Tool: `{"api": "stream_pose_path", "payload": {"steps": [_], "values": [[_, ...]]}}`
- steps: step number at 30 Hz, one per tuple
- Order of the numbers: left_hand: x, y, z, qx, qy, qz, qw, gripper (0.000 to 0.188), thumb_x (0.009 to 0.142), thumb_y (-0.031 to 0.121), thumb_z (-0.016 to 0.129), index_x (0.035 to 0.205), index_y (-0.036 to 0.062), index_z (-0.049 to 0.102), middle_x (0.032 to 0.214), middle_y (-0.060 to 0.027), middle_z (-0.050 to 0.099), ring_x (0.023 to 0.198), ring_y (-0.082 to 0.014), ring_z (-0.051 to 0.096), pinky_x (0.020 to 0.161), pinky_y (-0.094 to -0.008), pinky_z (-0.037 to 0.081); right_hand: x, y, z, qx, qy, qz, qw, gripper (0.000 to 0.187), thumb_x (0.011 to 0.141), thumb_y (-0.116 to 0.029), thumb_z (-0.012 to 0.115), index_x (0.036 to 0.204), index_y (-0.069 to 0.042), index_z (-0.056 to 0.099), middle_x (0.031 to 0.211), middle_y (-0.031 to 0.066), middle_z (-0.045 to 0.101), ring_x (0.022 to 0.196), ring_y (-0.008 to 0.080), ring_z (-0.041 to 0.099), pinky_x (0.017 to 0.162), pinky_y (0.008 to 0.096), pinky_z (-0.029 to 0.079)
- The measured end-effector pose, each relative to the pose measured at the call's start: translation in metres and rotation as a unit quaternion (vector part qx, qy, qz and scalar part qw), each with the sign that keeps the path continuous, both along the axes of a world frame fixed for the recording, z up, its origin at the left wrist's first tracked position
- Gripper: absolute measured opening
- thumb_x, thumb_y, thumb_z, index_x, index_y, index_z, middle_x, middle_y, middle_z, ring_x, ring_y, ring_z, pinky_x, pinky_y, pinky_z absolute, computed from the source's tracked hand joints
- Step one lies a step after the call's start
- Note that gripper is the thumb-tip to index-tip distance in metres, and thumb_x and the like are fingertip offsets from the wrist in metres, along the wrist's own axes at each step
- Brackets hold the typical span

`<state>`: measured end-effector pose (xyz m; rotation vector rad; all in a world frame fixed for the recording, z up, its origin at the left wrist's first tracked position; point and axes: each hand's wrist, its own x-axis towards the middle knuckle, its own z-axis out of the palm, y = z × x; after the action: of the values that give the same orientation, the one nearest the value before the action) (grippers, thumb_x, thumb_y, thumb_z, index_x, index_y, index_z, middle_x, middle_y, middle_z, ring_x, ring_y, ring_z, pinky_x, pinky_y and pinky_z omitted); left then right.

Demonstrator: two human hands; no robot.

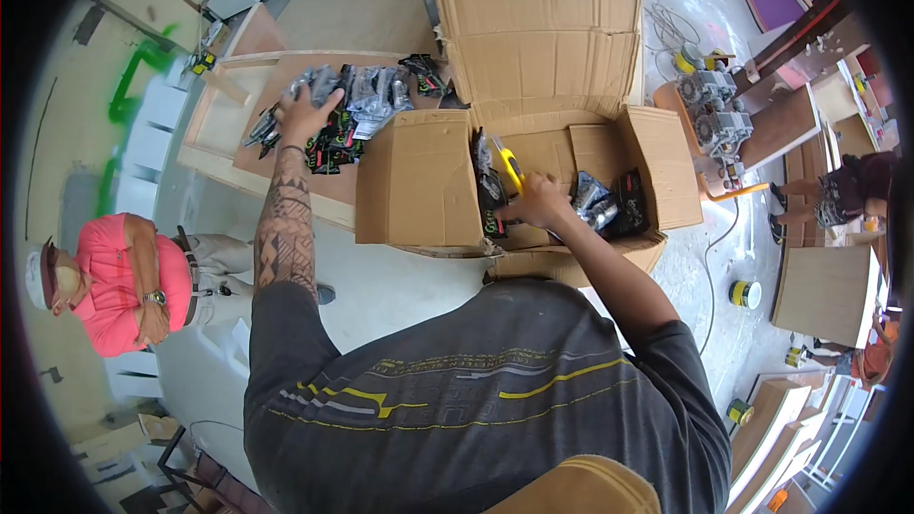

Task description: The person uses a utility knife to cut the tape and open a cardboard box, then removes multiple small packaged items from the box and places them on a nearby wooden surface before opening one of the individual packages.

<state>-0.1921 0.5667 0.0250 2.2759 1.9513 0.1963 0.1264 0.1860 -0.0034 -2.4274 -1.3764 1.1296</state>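
My right hand (541, 202) is over the opened cardboard box (415, 179), closed around a yellow utility knife (511, 166) that points up and away. Below it, black packets (490, 192) lie along the box's left inner side. More black and clear plastic packets (595, 200) fill the right side. To the left, my left hand (303, 120) rests with fingers spread on a pile of black and clear plastic packets (373, 95). A clear packet shows between its thumb and fingers; whether it is gripped is hard to see.
The pile lies on a wooden panel (228, 138) beside the box, whose flaps stand out. At left a person in a pink shirt (133, 276) stands with folded arms. Grey machines (714, 109), cables and a paint can (745, 294) are at right, with other people beyond.
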Motion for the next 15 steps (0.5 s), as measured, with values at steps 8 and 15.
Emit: {"api": "stream_pose_path", "payload": {"steps": [8, 15], "values": [[0.022, -0.008, 0.003, -0.019, -0.002, -0.017, 1.0, 0.085, 0.095, 0.072, 0.055, 0.162, 0.0205, 0.044, 0.172, -0.023, 0.022, 0.155, -0.0528, 0.022, 0.123, -0.069, 0.016, -0.002, -0.022, -0.033, 0.06, -0.051, 0.045, 0.996, 0.077, 0.071, -0.052, 0.086, 0.122, -0.001, 0.061, 0.138, 0.0245, 0.061, 0.142, 0.0491, 0.045, 0.113, 0.074, 0.031], [0.068, -0.075, 0.045, 0.22, -0.32, -0.104, 0.916, 0.054, 0.095, 0.044, 0.075, 0.129, 0.003, 0.07, 0.137, -0.023, 0.064, 0.133, -0.0396, 0.056, 0.114, -0.0529, 0.041, -0.032, -0.015, -0.021, 0.065, -0.081, -0.005, 0.995, 0.09, 0.065, -0.052, 0.093, 0.128, 0.005, 0.063, 0.138, 0.0211, 0.06, 0.142, 0.0493, 0.041, 0.111, 0.0694, 0.039]]}}
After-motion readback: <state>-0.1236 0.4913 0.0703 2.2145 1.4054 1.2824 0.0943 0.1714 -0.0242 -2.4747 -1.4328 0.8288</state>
